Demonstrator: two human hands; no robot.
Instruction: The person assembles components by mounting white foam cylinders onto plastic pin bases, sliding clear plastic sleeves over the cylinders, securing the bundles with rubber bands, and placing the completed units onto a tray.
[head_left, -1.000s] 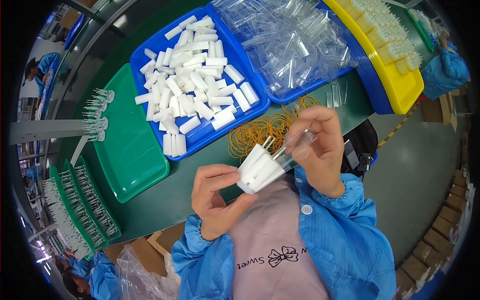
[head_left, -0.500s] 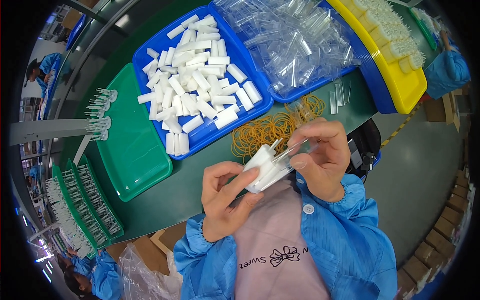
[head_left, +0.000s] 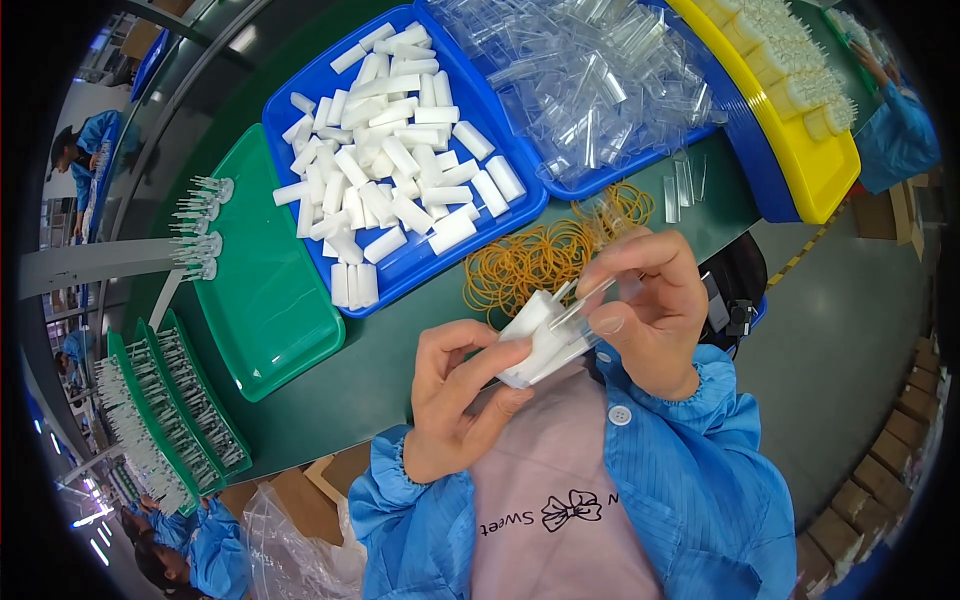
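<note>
My left hand (head_left: 462, 395) is closed around a bundle of white foam-like cylinders (head_left: 531, 318) with transparent plastic pieces (head_left: 553, 366) along its side. Thin white rods stick out of the bundle's upper end. From the right, my right hand (head_left: 655, 315) pinches a thin transparent plastic strip (head_left: 585, 303) between thumb and fingers, against the bundle. The far end of that strip is hard to make out. Just beyond both hands lies a pile of yellow-brown rubber bands (head_left: 520, 265) on the green table (head_left: 375, 362).
A blue tray (head_left: 285, 150) holds many loose white cylinders; another blue tray (head_left: 530, 165) is heaped with transparent plastic pieces. Yellow trays (head_left: 825, 185) carry bundled parts at the right. A green tray (head_left: 265, 330) and racks of small white parts (head_left: 180, 400) stand left. Co-workers sit farther off.
Both hands and the bundle have shifted slightly to the right. The right thumb and fingers have moved a little along the transparent strip; both grips stay closed.
</note>
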